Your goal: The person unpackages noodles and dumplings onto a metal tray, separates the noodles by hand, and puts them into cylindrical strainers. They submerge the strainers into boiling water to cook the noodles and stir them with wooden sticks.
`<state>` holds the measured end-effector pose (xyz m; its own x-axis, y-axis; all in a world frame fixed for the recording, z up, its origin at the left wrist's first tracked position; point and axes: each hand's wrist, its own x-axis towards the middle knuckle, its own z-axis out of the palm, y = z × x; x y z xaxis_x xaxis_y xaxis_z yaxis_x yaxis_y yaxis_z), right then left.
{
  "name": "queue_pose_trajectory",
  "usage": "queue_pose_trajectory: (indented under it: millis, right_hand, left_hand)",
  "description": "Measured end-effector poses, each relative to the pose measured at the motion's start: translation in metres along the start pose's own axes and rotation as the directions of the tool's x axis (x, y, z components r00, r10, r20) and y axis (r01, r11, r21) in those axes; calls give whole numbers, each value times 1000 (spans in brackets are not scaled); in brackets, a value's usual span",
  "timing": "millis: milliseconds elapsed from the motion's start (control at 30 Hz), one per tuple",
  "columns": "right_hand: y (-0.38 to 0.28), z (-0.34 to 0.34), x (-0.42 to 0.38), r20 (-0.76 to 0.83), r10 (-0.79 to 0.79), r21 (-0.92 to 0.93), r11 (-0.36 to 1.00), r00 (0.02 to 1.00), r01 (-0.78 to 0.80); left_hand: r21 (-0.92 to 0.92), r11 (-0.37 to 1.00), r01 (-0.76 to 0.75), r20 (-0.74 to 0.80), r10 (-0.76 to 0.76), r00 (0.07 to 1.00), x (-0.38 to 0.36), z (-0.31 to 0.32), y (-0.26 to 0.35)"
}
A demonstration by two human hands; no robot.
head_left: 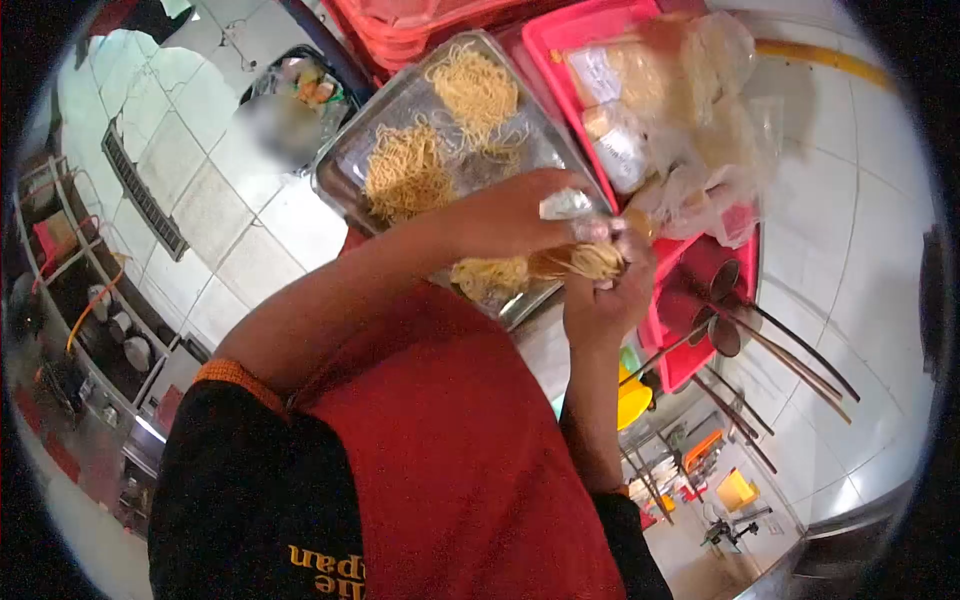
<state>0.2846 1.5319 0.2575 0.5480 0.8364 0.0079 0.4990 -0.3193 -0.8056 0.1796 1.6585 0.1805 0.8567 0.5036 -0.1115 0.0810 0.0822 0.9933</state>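
Note:
My left hand [535,212] reaches across the metal tray [560,140], fingers closed against my right hand [612,300]. A small bundle of pale yellow noodles [597,262] is gripped between both hands. A whitish, shiny patch [566,205] shows on my left hand; whether it is a covering or plastic I cannot make out. In the tray lie separate heaps of noodles, one at the far end [475,95], another in the middle [408,172] and a third at the near edge [490,275], partly behind my left forearm.
Right of the tray stands a pink basket [555,45] with clear plastic bags [715,150]. Dark red cylinders [710,270] with long thin sticks [790,360] are close to my right hand. A bin [335,90] with scraps sits left of the tray, and red crates [420,35] lie beyond.

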Motion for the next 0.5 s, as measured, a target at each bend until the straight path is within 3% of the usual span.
queue_pose_trajectory:
  millis: [33, 67, 100, 167, 200, 233, 267, 300, 333, 367, 433, 467, 500]
  right_hand:
    - [9, 3, -7, 4, 32, -7, 999, 999, -32]
    - [24, 6, -10, 45, 46, -87, 995, 998, -42]
    - [22, 10, 4, 80, 20, -153, 988, 997, -7]
    - [-3, 6, 26, 69, 20, -218, 976, 997, -5]
    - [-8, 3, 32, 93, -207, -324, 919, 974, 226]
    - [-10, -5, 17, 149, -376, -431, 808, 915, 402]
    - [-13, -13, -4, 158, -325, -447, 819, 933, 360]
    - [-15, -14, -6, 143, -260, -425, 855, 955, 297]
    - [-15, -9, 8, 126, -234, -390, 882, 964, 265]
    - [-14, -2, 21, 126, -201, -346, 909, 972, 233]
    - [-8, 1, 27, 141, -160, -356, 913, 977, 200]
    - [-8, -4, 19, 142, -103, -382, 912, 984, 151]
    - [-11, -5, 16, 134, -97, -388, 910, 986, 143]
  left_hand:
    - [138, 989, 45, -68, -36, 997, -14, 7, 2]
    - [156, 980, 122, -11, -122, 992, -9, -8, 12]
    - [155, 982, 110, -5, -111, 994, -12, -8, 17]
    - [-313, 949, 27, 225, 47, 973, -11, -21, 26]
    - [-304, 949, -80, 242, 158, 957, -15, -25, 30]
    - [-329, 943, -42, 257, 132, 957, -20, -24, 27]
    - [-32, 999, -19, 362, 29, 932, -19, -26, 19]
    - [299, 952, -68, 415, -65, 907, -9, -35, 17]
    - [273, 945, -180, 312, 90, 946, -11, -29, 12]
    - [294, 936, -193, 292, 104, 951, -1, -35, 9]
    - [115, 990, -83, 181, 61, 982, -5, -25, 0]
    - [265, 959, -99, 49, 90, 995, -8, -23, 7]
    - [260, 960, -105, 60, 92, 994, -10, -18, 10]
